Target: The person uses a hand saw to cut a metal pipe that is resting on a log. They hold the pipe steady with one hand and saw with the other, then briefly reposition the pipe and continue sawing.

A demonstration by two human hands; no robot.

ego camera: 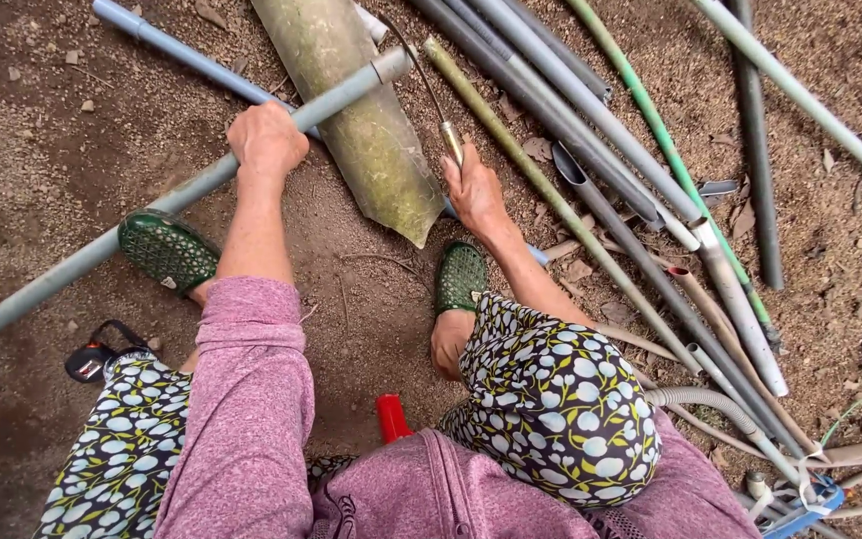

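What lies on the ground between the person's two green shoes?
In the head view, only bare brown dirt with a few thin twigs lies between the left shoe and the right shoe; the left forearm passes above it.

Grey pipe [152, 208]: smooth matt plastic; hacksaw [421, 80]: thin metal frame, brassy handle; trough [366, 120]: mossy and rough; clogs [167, 250]: perforated green plastic; ground [42, 130]: gritty soil.

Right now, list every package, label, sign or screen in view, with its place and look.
None: no package, label, sign or screen shows.
What is there: the left hand grips a grey pipe that slants across bare soil.
The right hand holds a thin brass-tipped tool beside a mossy half-pipe.
More pipes lie at right.
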